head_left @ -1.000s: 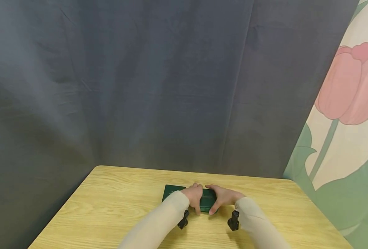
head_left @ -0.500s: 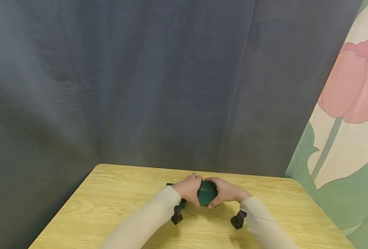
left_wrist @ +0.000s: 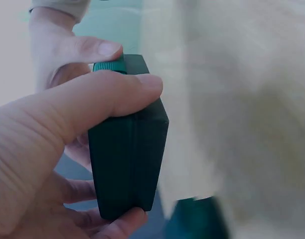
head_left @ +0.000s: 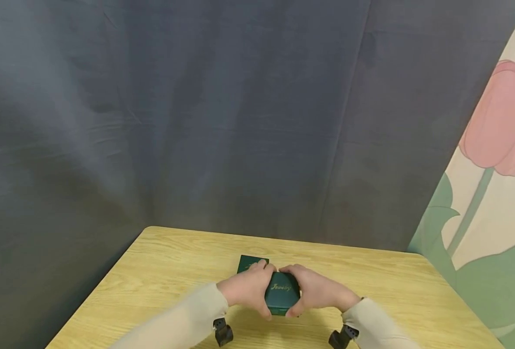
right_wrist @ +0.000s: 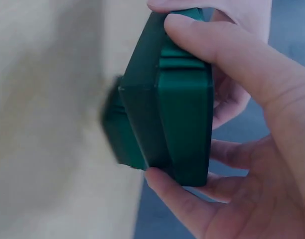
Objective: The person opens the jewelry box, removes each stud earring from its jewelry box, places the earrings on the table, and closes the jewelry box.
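A green jewelry box (head_left: 281,293) with gold "Jewelry" lettering on its lid is held between both hands above the table. My left hand (head_left: 249,289) grips its left side, thumb at the front edge and fingers round the back. On the opposite side, my right hand (head_left: 320,292) holds it the same way. In the left wrist view the left thumb (left_wrist: 117,94) lies across a corner of the box (left_wrist: 125,154). The right wrist view shows the ridged front of the box (right_wrist: 185,119) and a right fingertip (right_wrist: 160,184) under its edge. Its lid looks closed.
A second green box (head_left: 246,261) with gold lettering lies on the table just behind my left hand, partly covered by it. The wooden table (head_left: 174,261) reaches back to a dark curtain (head_left: 240,121). A tulip-painted wall (head_left: 497,194) stands at the right.
Both hands have brought the jewelry box up off the table and toward me, away from beside the second box. More of its lid shows. The head view has shifted slightly.
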`<state>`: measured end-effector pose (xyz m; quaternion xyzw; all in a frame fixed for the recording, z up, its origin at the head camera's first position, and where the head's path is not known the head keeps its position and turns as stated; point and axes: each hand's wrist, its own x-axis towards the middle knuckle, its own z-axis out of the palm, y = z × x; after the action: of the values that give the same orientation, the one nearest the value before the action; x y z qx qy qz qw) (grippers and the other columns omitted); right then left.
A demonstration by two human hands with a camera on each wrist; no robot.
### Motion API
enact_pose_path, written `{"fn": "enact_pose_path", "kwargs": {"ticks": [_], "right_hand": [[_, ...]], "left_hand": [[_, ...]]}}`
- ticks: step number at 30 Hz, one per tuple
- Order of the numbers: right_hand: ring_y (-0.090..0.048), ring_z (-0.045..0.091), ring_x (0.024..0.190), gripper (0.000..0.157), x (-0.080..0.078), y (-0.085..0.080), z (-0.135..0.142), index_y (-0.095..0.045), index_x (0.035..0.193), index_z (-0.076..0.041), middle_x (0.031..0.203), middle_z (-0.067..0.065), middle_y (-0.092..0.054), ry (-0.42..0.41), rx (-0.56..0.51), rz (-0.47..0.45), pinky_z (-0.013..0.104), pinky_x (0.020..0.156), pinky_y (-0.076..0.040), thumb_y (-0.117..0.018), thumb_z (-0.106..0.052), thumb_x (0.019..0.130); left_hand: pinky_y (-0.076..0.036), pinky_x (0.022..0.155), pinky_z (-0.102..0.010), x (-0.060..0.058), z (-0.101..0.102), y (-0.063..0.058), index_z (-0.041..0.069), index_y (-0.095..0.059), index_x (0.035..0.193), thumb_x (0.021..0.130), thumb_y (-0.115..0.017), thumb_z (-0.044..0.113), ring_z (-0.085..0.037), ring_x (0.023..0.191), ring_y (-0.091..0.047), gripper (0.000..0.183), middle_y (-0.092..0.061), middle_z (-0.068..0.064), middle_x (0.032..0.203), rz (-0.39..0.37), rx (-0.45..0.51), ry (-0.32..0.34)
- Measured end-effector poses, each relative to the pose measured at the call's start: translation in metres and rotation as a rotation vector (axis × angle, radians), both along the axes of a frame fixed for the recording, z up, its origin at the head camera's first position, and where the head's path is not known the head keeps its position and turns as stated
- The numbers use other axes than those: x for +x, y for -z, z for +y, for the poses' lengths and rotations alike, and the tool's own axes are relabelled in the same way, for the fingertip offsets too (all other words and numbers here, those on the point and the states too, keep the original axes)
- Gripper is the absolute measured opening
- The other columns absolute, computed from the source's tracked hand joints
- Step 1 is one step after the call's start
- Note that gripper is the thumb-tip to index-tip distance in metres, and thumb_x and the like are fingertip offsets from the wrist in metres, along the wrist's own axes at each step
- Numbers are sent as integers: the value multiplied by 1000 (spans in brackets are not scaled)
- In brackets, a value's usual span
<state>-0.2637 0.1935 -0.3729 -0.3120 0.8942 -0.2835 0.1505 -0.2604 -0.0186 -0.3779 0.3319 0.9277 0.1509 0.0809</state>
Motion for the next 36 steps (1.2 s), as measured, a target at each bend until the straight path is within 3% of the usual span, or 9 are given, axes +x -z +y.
{"fn": "enact_pose_path", "kwargs": {"ticks": [6,14,22,26,29,31,36], "right_hand": [[-53,10,100,85,8,32,-2,-46,136,-4,120,1,-51,-9,10,-31,27,84,-47,-87,-36,69],[-54,9,100,83,10,52,-3,-47,135,-6,119,0,-52,-12,27,-50,26,83,-47,-88,-35,68],[-52,9,103,88,11,60,-1,-45,138,-8,122,2,-52,-14,37,-34,27,84,-47,-87,-40,68],[-46,18,111,101,14,58,6,-35,146,-11,128,3,-47,-3,52,-24,37,88,-46,-87,-44,66],[-40,22,109,106,13,58,15,-29,147,-9,123,4,-44,-14,53,-43,44,87,-43,-88,-44,66],[-38,20,104,103,9,62,24,-28,145,-9,117,2,-44,-53,56,-52,44,84,-41,-86,-45,68],[-33,17,91,83,-8,93,42,-36,129,-16,102,-1,-41,-109,38,-52,33,75,-33,-83,-51,70]], "left_hand": [[-49,83,-26,6,1,30,12,-47,131,64,-89,41,-10,98,-48,85,-46,1,110,-59,-21,12],[-48,85,-25,6,2,50,14,-45,132,65,-89,41,-11,101,-49,84,-47,0,115,-105,-34,35],[-48,85,-25,7,5,57,13,-45,133,63,-90,41,-13,104,-49,87,-47,-2,118,-85,-55,24],[-49,84,-26,7,5,57,13,-45,133,62,-90,41,-14,105,-49,89,-47,-4,121,-89,-58,3],[-49,84,-26,7,6,56,12,-46,133,62,-90,42,-15,105,-49,88,-48,-4,121,-88,-65,-5],[-48,84,-26,6,6,56,12,-46,132,62,-90,42,-15,104,-49,88,-48,-4,120,-93,-67,-8],[-48,85,-26,6,5,55,13,-46,131,63,-90,41,-15,104,-48,86,-47,-4,119,-118,-66,-12]]}}
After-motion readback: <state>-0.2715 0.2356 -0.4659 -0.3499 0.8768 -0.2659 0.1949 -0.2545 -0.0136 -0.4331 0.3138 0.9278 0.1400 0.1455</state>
